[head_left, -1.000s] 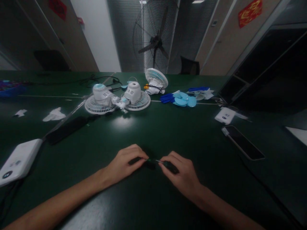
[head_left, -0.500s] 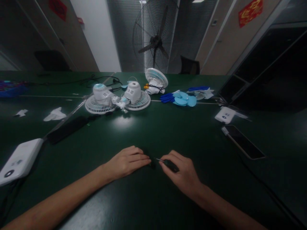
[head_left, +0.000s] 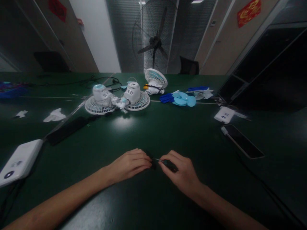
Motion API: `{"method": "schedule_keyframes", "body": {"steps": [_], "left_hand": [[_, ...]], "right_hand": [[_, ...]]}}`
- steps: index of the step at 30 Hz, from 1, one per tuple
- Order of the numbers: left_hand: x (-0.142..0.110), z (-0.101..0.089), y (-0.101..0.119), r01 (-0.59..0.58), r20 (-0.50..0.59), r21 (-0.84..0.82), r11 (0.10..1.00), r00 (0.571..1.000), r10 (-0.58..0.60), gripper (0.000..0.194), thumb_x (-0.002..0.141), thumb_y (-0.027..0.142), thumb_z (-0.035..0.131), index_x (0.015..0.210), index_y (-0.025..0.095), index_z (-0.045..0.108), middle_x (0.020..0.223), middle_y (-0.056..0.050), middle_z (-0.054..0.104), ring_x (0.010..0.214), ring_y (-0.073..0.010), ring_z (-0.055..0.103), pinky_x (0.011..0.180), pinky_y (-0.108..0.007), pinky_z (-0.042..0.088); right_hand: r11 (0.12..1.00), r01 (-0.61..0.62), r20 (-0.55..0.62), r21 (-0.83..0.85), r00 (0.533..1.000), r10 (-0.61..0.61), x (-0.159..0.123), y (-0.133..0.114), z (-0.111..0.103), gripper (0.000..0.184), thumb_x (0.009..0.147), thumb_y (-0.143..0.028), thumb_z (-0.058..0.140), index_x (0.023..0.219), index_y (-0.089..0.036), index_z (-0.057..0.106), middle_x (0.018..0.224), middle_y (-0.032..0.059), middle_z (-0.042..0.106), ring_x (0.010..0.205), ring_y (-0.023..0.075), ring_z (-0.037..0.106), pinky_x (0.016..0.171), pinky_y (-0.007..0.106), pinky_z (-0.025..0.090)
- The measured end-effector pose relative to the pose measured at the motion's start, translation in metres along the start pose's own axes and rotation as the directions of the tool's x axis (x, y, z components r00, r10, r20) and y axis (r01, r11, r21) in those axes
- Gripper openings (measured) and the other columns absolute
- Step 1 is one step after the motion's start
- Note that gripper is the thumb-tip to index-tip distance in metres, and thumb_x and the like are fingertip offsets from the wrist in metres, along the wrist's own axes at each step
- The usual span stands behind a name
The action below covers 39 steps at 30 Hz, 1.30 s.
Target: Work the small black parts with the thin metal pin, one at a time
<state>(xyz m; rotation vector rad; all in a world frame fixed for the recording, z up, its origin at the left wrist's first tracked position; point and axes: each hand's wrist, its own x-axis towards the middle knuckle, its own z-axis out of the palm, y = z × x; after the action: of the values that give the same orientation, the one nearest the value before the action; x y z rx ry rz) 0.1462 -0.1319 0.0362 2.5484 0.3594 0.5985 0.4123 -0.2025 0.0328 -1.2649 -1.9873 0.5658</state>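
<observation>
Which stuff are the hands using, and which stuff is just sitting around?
In use: left hand, right hand, small dark tool pinched between them.

Lying about: small fans, blue blades, phone, white boxes, black bar.

I was in an office used as a small assembly workroom. I sat at a long dark green table. At twelve o'clock stood a big pedestal fan before grey window blinds, with an office chair beside it. Plain partition walls carried red paper decorations. Small white desk fans lay dismantled at eleven o'clock, loose blue fan blades at one o'clock, and a smartphone at two o'clock.
</observation>
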Motion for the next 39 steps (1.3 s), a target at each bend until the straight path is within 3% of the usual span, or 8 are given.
{"method": "schedule_keyframes", "body": {"steps": [4, 8, 15, 23, 30, 35, 37, 39], "left_hand": [[-0.006, -0.020, -0.024, 0.173, -0.053, 0.010, 0.985, 0.984, -0.172, 0.024, 0.110, 0.025, 0.054, 0.125, 0.021, 0.072, 0.121, -0.009, 0.074, 0.113, -0.0215, 0.068, 0.101, -0.037, 0.056], [-0.029, -0.063, -0.066, 0.435, -0.181, 0.126, 0.892, 0.894, -0.410, 0.032, 0.110, 0.036, 0.052, 0.131, 0.025, 0.072, 0.121, -0.008, 0.072, 0.107, -0.0238, 0.069, 0.095, -0.039, 0.057], [-0.087, -0.118, -0.125, 0.610, -0.311, 0.256, 0.750, 0.787, -0.533, 0.053, 0.104, 0.062, 0.050, 0.129, 0.023, 0.076, 0.117, -0.011, 0.072, 0.103, -0.0282, 0.070, 0.091, -0.040, 0.057], [-0.104, -0.132, -0.137, 0.630, -0.324, 0.181, 0.756, 0.763, -0.559, 0.060, 0.094, 0.074, 0.059, 0.117, 0.022, 0.078, 0.132, -0.010, 0.073, 0.120, -0.0307, 0.069, 0.107, -0.043, 0.053], [-0.118, -0.141, -0.145, 0.720, -0.440, 0.122, 0.683, 0.656, -0.613, 0.063, 0.084, 0.078, 0.068, 0.108, 0.021, 0.080, 0.118, -0.009, 0.079, 0.109, -0.0309, 0.074, 0.099, -0.038, 0.055], [-0.120, -0.144, -0.151, 0.809, -0.438, -0.023, 0.587, 0.519, -0.734, 0.065, 0.080, 0.076, 0.071, 0.113, 0.021, 0.081, 0.123, -0.010, 0.079, 0.107, -0.0313, 0.074, 0.095, -0.038, 0.057], [-0.114, -0.143, -0.147, 0.811, -0.424, -0.038, 0.584, 0.516, -0.744, 0.064, 0.081, 0.074, 0.072, 0.114, 0.020, 0.082, 0.126, -0.011, 0.077, 0.110, -0.0325, 0.073, 0.096, -0.039, 0.057], [-0.102, -0.137, -0.138, 0.778, -0.384, -0.025, 0.628, 0.572, -0.724, 0.057, 0.085, 0.070, 0.070, 0.113, 0.020, 0.082, 0.125, -0.012, 0.076, 0.110, -0.0322, 0.072, 0.096, -0.039, 0.057]], "right_hand": [[1.000, -0.012, 0.021, -0.003, 1.000, 0.012, 0.000, 0.000, -0.002, 0.012, 0.102, -0.024, 0.063, 0.103, -0.021, 0.075, 0.093, 0.0037, 0.069, 0.077, 0.0169, 0.066, 0.068, 0.028, 0.053], [1.000, -0.018, 0.049, 0.013, 0.999, 0.018, -0.001, -0.001, -0.004, 0.013, 0.103, -0.025, 0.062, 0.105, -0.021, 0.074, 0.094, 0.0041, 0.069, 0.077, 0.0166, 0.066, 0.068, 0.028, 0.054], [1.000, -0.021, 0.068, 0.011, 0.997, 0.021, -0.001, -0.003, -0.005, 0.010, 0.100, -0.019, 0.066, 0.106, -0.020, 0.073, 0.096, 0.0038, 0.069, 0.078, 0.0160, 0.067, 0.067, 0.027, 0.054], [1.000, -0.023, 0.060, 0.012, 0.998, 0.022, -0.002, 0.001, -0.002, 0.011, 0.102, -0.024, 0.064, 0.105, -0.021, 0.074, 0.096, 0.0033, 0.069, 0.078, 0.0160, 0.066, 0.068, 0.028, 0.053], [1.000, -0.022, 0.064, 0.001, 0.998, 0.022, -0.002, 0.000, -0.003, 0.011, 0.102, -0.024, 0.064, 0.105, -0.021, 0.074, 0.095, 0.0029, 0.070, 0.077, 0.0159, 0.067, 0.068, 0.027, 0.053], [1.000, -0.024, 0.074, -0.009, 0.997, 0.025, -0.001, 0.000, -0.005, 0.010, 0.101, -0.023, 0.065, 0.106, -0.021, 0.074, 0.096, 0.0030, 0.070, 0.078, 0.0157, 0.068, 0.067, 0.027, 0.054], [1.000, -0.028, 0.071, -0.007, 0.997, 0.029, -0.001, 0.000, -0.004, 0.010, 0.101, -0.022, 0.065, 0.106, -0.021, 0.074, 0.096, 0.0029, 0.070, 0.078, 0.0156, 0.068, 0.068, 0.027, 0.054], [0.999, -0.033, 0.068, -0.010, 0.997, 0.033, -0.001, -0.001, -0.003, 0.010, 0.100, -0.022, 0.066, 0.106, -0.021, 0.074, 0.095, 0.0027, 0.070, 0.078, 0.0158, 0.067, 0.068, 0.027, 0.054]]}}
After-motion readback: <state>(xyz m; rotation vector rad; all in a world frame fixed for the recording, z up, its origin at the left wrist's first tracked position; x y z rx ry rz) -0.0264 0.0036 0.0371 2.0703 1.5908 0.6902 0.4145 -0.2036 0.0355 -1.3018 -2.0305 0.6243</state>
